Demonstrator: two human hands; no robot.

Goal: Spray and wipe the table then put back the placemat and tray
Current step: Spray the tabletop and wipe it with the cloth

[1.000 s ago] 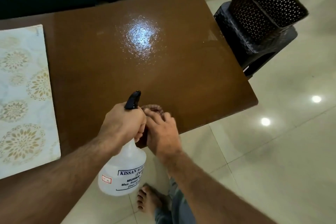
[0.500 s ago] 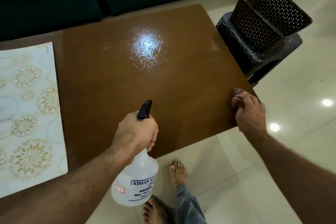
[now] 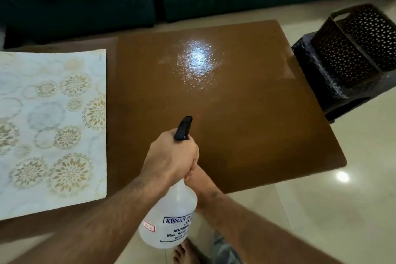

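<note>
The thin, floppy placemat (image 3: 51, 130) lies flat on the table's (image 3: 246, 135) left side, best lifted by an edge, while the left hand (image 3: 171, 156) grips the light plastic spray bottle (image 3: 169, 218) at its neck, hiding the right hand's fingers.

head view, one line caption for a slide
Left hand grips spray bottle above wet brown table; placemat at left.

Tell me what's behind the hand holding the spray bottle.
Behind the left hand gripping the spray bottle, the right forearm runs over the table edge. The right hand itself is covered, so whether it holds anything cannot be seen.
</note>
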